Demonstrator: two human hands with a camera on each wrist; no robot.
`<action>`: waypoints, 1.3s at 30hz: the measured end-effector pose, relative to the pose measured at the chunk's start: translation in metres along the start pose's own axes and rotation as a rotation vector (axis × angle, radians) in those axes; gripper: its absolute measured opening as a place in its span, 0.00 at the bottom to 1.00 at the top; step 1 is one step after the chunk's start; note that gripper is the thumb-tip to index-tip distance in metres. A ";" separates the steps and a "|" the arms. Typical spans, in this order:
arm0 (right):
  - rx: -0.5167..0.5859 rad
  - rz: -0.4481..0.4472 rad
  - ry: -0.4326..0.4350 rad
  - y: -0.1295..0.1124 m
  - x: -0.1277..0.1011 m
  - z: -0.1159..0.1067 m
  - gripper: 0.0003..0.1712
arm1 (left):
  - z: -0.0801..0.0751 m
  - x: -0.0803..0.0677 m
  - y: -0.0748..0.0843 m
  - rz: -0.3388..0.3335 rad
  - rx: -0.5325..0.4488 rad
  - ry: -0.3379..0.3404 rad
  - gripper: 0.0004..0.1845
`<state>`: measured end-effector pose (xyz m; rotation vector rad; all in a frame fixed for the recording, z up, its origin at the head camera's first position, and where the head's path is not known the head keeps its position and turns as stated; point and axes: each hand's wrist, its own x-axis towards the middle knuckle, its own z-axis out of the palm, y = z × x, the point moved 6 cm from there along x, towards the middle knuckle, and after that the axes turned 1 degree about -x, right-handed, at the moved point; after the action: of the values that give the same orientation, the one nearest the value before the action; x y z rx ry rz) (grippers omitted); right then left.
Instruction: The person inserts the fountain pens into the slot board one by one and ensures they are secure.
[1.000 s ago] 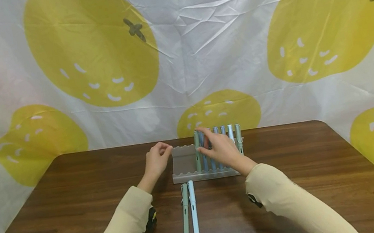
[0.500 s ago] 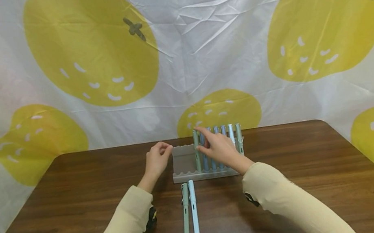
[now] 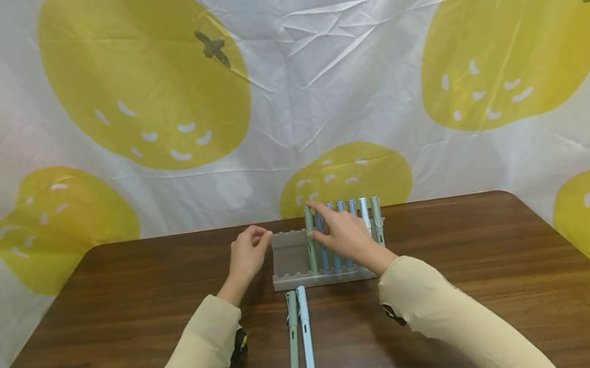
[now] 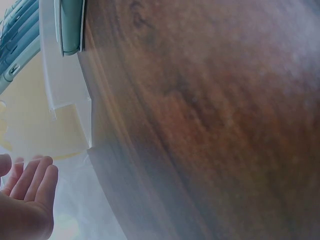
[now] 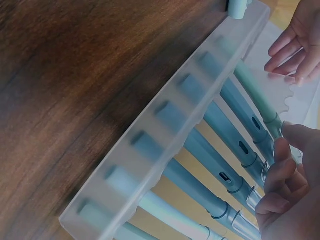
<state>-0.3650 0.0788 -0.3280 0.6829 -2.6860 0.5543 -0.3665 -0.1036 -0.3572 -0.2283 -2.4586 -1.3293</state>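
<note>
The right hand [image 3: 346, 235] rests its fingertips [image 5: 280, 150] on the row of green and blue plastic pens [image 3: 338, 232] lying in the frosted grey scalloped pen rack [image 3: 289, 256] at the far middle of the dark wooden table [image 3: 118, 318]; whether it pinches 1 I cannot tell. The left hand [image 3: 248, 253] hovers loosely curled, holding nothing, by the rack's left end. 2 more pens [image 3: 299, 333] lie just in front.

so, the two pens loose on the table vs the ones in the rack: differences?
The two loose pens lie flat on the table, untouched; the racked pens stand leaning in the rack, the right hand on them. Two loose, six racked. Same pen style, similar pastel colours.
</note>
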 end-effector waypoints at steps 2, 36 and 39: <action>-0.008 0.006 -0.007 0.000 0.000 0.000 0.33 | 0.000 0.000 0.000 -0.003 -0.004 -0.002 0.10; 0.117 -0.128 0.030 -0.009 -0.035 0.004 0.21 | 0.001 0.001 -0.003 -0.001 -0.006 0.000 0.10; 0.141 -0.124 -0.010 -0.010 -0.041 0.009 0.19 | 0.002 0.001 -0.003 0.002 -0.004 -0.001 0.11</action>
<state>-0.3276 0.0827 -0.3492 0.8859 -2.6103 0.7133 -0.3687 -0.1042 -0.3603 -0.2331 -2.4557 -1.3341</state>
